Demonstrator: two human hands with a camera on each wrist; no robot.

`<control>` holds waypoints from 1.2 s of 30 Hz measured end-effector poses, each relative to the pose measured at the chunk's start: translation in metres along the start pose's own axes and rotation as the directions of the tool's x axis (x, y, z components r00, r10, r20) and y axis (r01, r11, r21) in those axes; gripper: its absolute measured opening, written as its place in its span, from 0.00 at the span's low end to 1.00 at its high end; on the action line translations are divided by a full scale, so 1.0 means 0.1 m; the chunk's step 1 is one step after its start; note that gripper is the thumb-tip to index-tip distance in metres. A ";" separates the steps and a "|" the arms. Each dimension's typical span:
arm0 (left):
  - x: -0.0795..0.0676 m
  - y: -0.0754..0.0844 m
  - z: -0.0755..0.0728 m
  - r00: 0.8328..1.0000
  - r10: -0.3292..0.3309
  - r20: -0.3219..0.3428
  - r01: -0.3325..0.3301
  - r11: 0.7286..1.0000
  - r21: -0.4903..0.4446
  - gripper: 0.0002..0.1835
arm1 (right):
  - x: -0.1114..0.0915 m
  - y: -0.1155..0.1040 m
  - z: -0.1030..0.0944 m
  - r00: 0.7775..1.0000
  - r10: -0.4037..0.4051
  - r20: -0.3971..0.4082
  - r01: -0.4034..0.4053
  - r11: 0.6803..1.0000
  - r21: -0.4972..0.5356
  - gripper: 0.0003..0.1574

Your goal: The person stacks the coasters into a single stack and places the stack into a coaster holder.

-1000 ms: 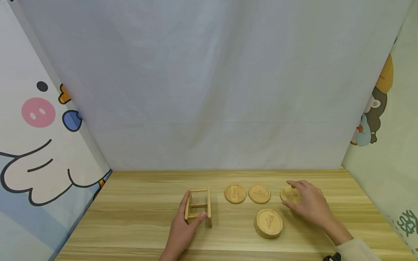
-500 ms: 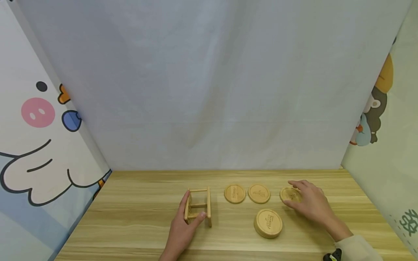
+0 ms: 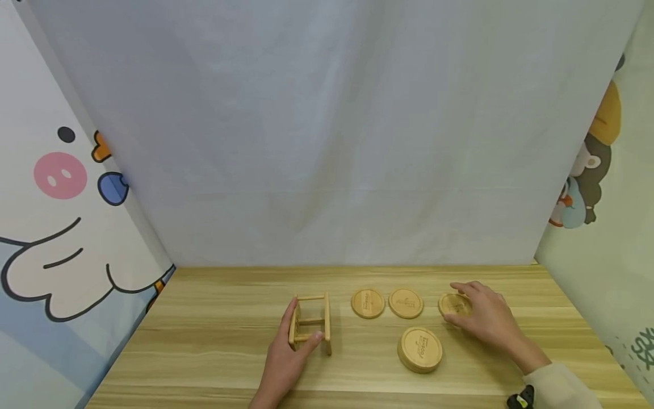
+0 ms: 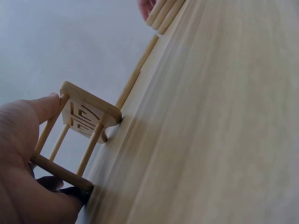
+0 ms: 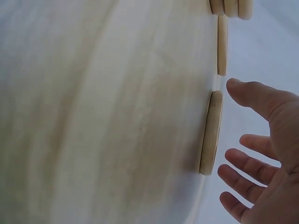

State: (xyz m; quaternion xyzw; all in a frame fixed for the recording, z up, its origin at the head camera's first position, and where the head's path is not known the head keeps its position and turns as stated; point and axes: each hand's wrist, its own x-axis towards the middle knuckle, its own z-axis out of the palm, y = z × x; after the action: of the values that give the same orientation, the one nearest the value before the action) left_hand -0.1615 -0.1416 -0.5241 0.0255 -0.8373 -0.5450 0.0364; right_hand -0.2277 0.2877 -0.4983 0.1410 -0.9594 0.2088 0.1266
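Observation:
A small wooden coaster rack (image 3: pixel 327 325), with two side panels joined by rods, stands on the table in the head view. My left hand (image 3: pixel 284 359) grips it, thumb on one panel and fingers on the other; the left wrist view shows its cut-out panel (image 4: pixel 84 112). Over at the right, a round wooden coaster (image 3: pixel 455 305) lies flat. Just above it hovers my right hand (image 3: pixel 489 322), thumb and fingers spread. In the right wrist view that hand (image 5: pixel 275 154) is apart from the coaster (image 5: pixel 211 133) and holds nothing.
Between the hands, two single coasters, one nearer the rack (image 3: pixel 368 303) and one to its right (image 3: pixel 406 303), lie flat. A stack of coasters (image 3: pixel 420 349) sits in front of them. Behind the wooden table (image 3: pixel 219 329) hangs a pale cloth (image 3: pixel 327 142); printed panels flank both sides.
Almost nothing differs. My right hand stays over the rightmost coaster, with only a very slight shift, and my left hand keeps its grip on the rack.

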 end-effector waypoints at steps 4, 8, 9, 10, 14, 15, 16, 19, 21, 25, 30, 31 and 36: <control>0.00 0.00 0.01 1.000 0.004 -0.003 -0.004 1.000 0.002 0.51 | 0.01 0.02 -0.01 1.000 0.005 0.010 -0.005 1.000 -0.003 0.49; 0.01 0.00 0.01 1.000 0.007 -0.005 -0.007 1.000 0.005 0.51 | 0.01 0.04 -0.01 1.000 0.007 0.015 -0.007 1.000 0.002 0.50; 0.01 0.00 0.01 1.000 0.007 -0.005 -0.007 1.000 0.007 0.51 | 0.01 0.05 -0.01 1.000 0.006 0.016 -0.007 1.000 0.004 0.50; 0.01 0.00 0.01 1.000 0.007 -0.006 -0.007 1.000 0.010 0.51 | 0.01 0.06 -0.01 1.000 0.005 0.017 -0.005 1.000 0.004 0.50; 0.01 0.00 0.01 1.000 0.006 -0.009 -0.006 1.000 0.015 0.51 | 0.01 0.09 0.01 1.000 0.001 0.022 -0.001 1.000 0.002 0.51; 0.01 0.00 0.01 1.000 0.006 -0.008 -0.006 1.000 0.014 0.51 | 0.01 0.09 0.01 1.000 0.001 0.024 -0.001 1.000 0.002 0.51; 0.01 0.00 0.01 1.000 0.008 -0.008 -0.008 1.000 0.011 0.51 | 0.01 0.10 0.01 1.000 0.001 0.024 -0.001 1.000 0.001 0.51; 0.00 0.01 0.00 1.000 0.008 -0.011 -0.008 1.000 0.005 0.51 | 0.01 0.11 0.01 1.000 -0.003 0.027 0.003 1.000 0.001 0.50; 0.00 0.01 0.00 1.000 0.015 -0.011 -0.014 1.000 0.007 0.51 | 0.01 0.11 0.01 1.000 -0.006 0.029 0.006 1.000 0.004 0.50; 0.00 0.03 -0.01 1.000 0.015 -0.012 -0.015 1.000 0.010 0.51 | 0.01 0.10 0.01 0.999 -0.008 0.035 0.007 1.000 0.016 0.50; 0.00 0.03 -0.01 1.000 0.013 -0.011 -0.013 1.000 0.005 0.51 | 0.01 0.10 0.01 0.999 -0.002 0.043 0.001 1.000 0.025 0.51; 0.00 0.03 -0.01 1.000 0.010 -0.012 -0.010 1.000 0.004 0.51 | 0.01 0.11 0.01 0.999 -0.001 0.046 0.000 1.000 0.027 0.51; -0.01 0.03 -0.01 1.000 0.012 -0.008 -0.012 1.000 0.008 0.51 | 0.00 0.12 0.01 0.998 0.003 0.058 -0.005 0.999 0.032 0.51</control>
State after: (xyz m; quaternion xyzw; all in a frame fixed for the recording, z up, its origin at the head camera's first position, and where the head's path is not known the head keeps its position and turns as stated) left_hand -0.1608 -0.1412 -0.5210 0.0229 -0.8393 -0.5414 0.0430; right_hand -0.2317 0.2978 -0.5034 0.1473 -0.9595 0.2201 0.0961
